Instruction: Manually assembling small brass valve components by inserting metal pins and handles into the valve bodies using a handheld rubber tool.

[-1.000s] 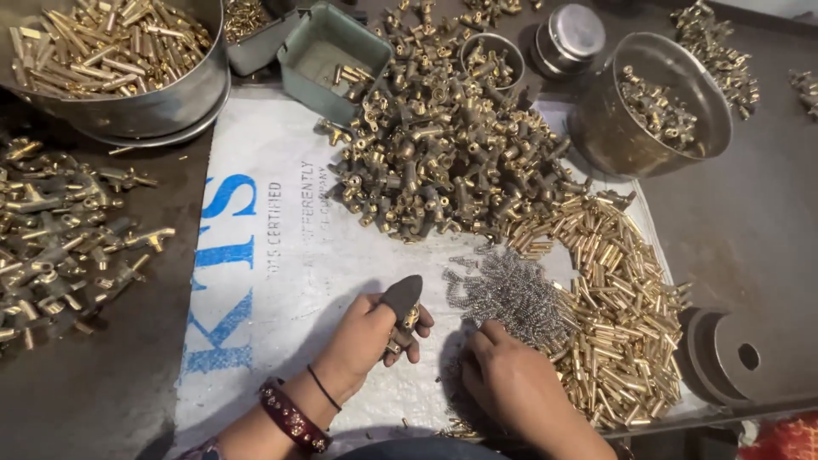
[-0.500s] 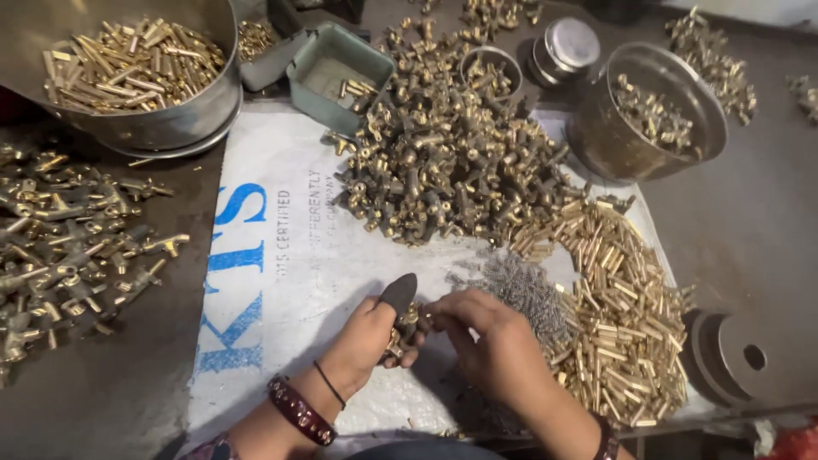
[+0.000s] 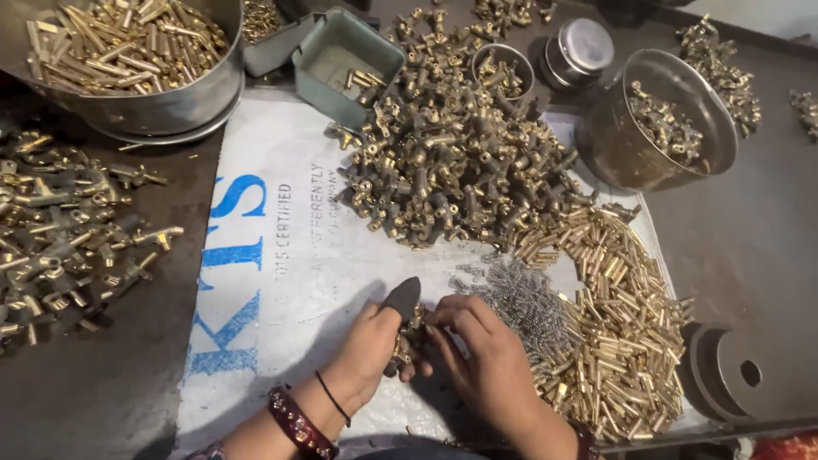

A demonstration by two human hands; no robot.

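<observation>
Your left hand (image 3: 368,358) sits at about 6 o'clock in the view, fingers curled tight around a small brass fitting (image 3: 407,339); a dark rubber cap (image 3: 402,298) covers your thumb and stands up above the part. Your right hand (image 3: 486,362) comes in from 5 o'clock, its fingertips (image 3: 436,321) pinched together on the top of that same fitting, so both hands are closed on the one piece, just above the white printed sack (image 3: 281,281) spread over the bench.

Just beside your right hand, toward 3 o'clock, lies a tangle of small steel springs (image 3: 521,300), and beyond it, from 3 to 4 o'clock, a heap of short brass tubes (image 3: 622,324). At 12 o'clock of your hands is the big pile of dark brass valve bodies (image 3: 443,170), spilling onto the sack. A green plastic tray (image 3: 348,61) stands at 11 o'clock with a few parts inside. A large steel basin of brass rods (image 3: 128,60) fills the 10 o'clock corner, and loose assembled fittings (image 3: 68,230) are scattered at 9 o'clock on the dark bench. A steel pot (image 3: 656,128) holding more fittings stands at 1 o'clock, with a small lidded tin (image 3: 581,47) near it. A beaded bangle (image 3: 294,422) rings your left wrist.
</observation>
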